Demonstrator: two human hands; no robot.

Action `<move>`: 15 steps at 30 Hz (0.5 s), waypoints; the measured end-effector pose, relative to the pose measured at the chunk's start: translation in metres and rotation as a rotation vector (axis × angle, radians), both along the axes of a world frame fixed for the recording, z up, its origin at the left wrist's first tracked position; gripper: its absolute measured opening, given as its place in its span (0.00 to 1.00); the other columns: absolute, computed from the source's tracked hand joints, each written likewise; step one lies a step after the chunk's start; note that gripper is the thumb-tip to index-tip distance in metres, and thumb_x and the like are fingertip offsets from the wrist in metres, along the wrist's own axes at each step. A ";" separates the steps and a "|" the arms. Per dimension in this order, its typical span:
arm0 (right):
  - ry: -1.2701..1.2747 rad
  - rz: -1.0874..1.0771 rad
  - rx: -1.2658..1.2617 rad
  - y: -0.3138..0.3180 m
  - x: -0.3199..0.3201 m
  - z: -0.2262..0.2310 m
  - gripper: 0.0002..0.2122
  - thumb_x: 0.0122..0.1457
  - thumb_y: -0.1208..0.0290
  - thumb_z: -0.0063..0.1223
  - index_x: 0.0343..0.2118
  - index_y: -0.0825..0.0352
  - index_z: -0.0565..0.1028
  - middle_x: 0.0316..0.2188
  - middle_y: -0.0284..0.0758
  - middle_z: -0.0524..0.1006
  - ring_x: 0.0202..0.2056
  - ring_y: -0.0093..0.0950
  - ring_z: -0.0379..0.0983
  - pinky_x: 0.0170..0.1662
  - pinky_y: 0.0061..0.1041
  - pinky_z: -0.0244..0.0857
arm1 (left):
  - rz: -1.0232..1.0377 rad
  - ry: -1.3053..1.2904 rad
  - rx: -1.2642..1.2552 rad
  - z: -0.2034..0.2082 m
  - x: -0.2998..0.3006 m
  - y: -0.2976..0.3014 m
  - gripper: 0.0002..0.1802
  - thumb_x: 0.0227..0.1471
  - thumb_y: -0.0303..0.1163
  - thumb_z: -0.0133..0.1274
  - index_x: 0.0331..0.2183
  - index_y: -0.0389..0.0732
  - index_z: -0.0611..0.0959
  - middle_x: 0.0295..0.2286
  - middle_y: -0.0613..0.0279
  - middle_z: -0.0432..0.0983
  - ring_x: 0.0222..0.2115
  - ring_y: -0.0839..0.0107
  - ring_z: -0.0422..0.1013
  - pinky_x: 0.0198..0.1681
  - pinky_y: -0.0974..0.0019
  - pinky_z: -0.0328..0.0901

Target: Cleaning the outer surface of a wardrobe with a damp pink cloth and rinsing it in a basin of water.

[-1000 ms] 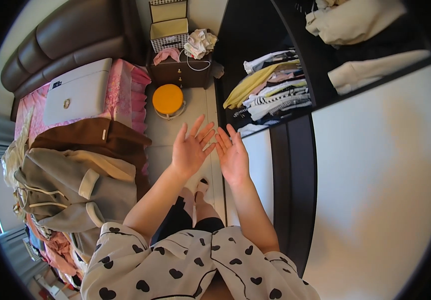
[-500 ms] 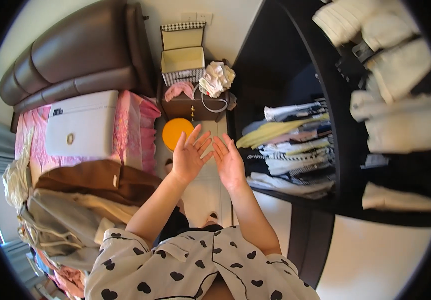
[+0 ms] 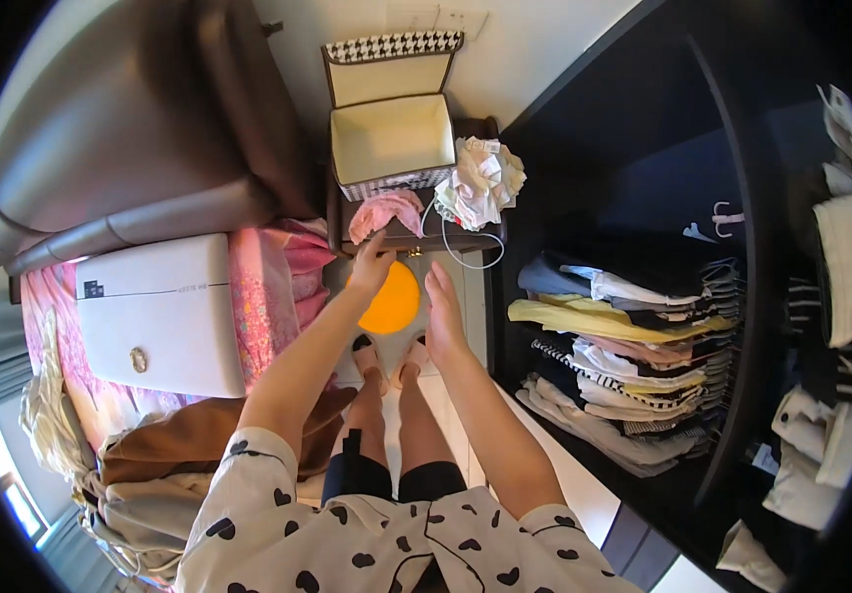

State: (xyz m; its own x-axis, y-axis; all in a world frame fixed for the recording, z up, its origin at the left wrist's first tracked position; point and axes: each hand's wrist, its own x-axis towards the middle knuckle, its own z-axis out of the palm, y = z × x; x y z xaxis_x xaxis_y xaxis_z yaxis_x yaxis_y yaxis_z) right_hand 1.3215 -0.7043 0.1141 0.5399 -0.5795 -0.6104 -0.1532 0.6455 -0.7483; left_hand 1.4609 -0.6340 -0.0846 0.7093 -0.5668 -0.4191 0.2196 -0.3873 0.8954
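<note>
A person's left hand [image 3: 372, 271], fingers loosely extended with no visible hold, hovers at upper centre by a crumpled pink cloth [image 3: 384, 213] on a dark brown nightstand [image 3: 341, 221]; contact cannot be told. The empty right hand [image 3: 444, 314] opens wide beside a round yellow stool [image 3: 393, 299]. A careless sweep could snag the thin white loop [image 3: 474, 267], dragging down the crumpled white bundle [image 3: 483, 183].

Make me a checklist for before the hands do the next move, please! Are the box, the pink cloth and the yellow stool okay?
1. Box open: ok, its lid is up.
2. Right hand free: ok, nothing seen in it.
3. Left hand touching the pink cloth: cannot tell, they only meet in this view.
4. Space ahead of the feet clear: not ok, the yellow stool stands there.
5. White crumpled pile outside the box: ok, it's beside it.
</note>
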 end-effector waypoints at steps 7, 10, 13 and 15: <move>0.076 -0.008 -0.027 -0.055 -0.022 -0.081 0.28 0.60 0.54 0.42 0.61 0.59 0.55 0.61 0.34 0.55 0.62 0.28 0.44 0.60 0.34 0.37 | -0.320 -0.386 0.338 -0.064 0.021 -0.087 0.28 0.44 0.40 0.53 0.51 0.56 0.73 0.56 0.45 0.55 0.57 0.54 0.54 0.57 0.54 0.52; 0.081 -0.027 0.042 -0.068 -0.027 -0.101 0.28 0.60 0.53 0.41 0.61 0.59 0.54 0.61 0.34 0.55 0.62 0.28 0.44 0.61 0.35 0.35 | -0.327 -0.541 0.460 -0.087 0.025 -0.106 0.24 0.44 0.42 0.51 0.48 0.64 0.75 0.60 0.48 0.46 0.60 0.50 0.43 0.58 0.40 0.43; 0.103 -0.017 0.069 -0.072 -0.024 -0.105 0.27 0.61 0.54 0.40 0.61 0.60 0.54 0.61 0.34 0.55 0.62 0.28 0.45 0.61 0.36 0.36 | -0.307 -0.708 0.635 -0.106 0.044 -0.095 0.24 0.47 0.43 0.49 0.49 0.55 0.73 0.58 0.50 0.50 0.60 0.49 0.43 0.58 0.39 0.42; 0.092 -0.021 0.081 -0.076 -0.033 -0.108 0.27 0.61 0.54 0.39 0.60 0.60 0.54 0.60 0.34 0.55 0.62 0.28 0.45 0.61 0.36 0.36 | -0.325 -0.667 0.623 -0.104 0.045 -0.093 0.24 0.47 0.42 0.48 0.49 0.52 0.73 0.57 0.51 0.53 0.59 0.50 0.45 0.57 0.40 0.43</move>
State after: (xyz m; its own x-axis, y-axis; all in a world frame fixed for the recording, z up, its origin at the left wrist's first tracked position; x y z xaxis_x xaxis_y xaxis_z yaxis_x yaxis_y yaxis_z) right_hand 1.2883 -0.7804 0.0058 0.4674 -0.5368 -0.7024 -0.2045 0.7074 -0.6766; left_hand 1.5061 -0.7269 -0.1890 0.7582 -0.5894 -0.2789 -0.4606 -0.7868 0.4108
